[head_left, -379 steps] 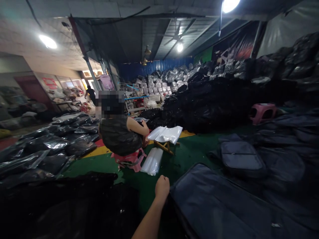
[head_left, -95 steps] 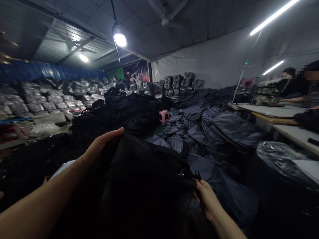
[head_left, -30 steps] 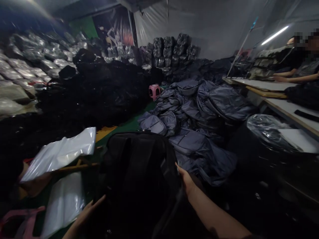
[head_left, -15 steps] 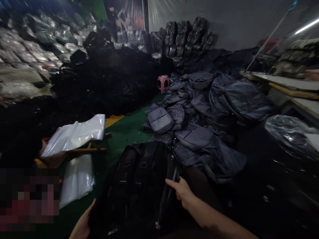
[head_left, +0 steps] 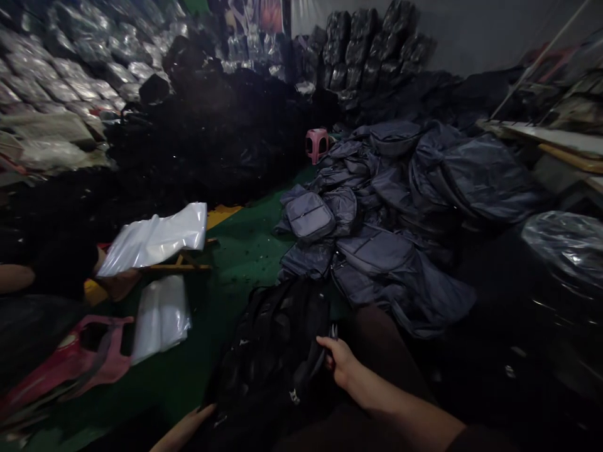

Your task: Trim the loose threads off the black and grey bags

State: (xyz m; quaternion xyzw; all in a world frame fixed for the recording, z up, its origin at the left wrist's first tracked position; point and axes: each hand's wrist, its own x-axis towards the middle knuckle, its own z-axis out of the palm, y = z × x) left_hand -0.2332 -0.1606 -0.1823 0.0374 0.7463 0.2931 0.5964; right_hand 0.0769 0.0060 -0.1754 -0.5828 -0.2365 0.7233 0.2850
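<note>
A black backpack [head_left: 277,339] lies in front of me, its straps and buckles facing up. My left hand [head_left: 191,427] grips its lower left edge, thumb on top and the other fingers hidden. At the right side, my right hand [head_left: 338,359] is closed with thumb and forefinger pinching the backpack's edge. The pointed metal tips of small thread snips [head_left: 333,331] stick out of that same hand; their handles are hidden in the palm. Zip pulls [head_left: 294,396] glint near the backpack's lower right corner.
Dark grey bags [head_left: 377,251] are heaped ahead right on the green floor [head_left: 249,242]. Clear plastic sheets [head_left: 160,317] lie left, beside a pink stool [head_left: 103,351] and another person's arm [head_left: 16,278]. Wrapped bundles [head_left: 362,47] are stacked behind.
The backpack has sagged and tilted, its top flatter now. My left hand has shifted right along with its edge. The view has turned slightly left and down; the snips' tips show more clearly.
</note>
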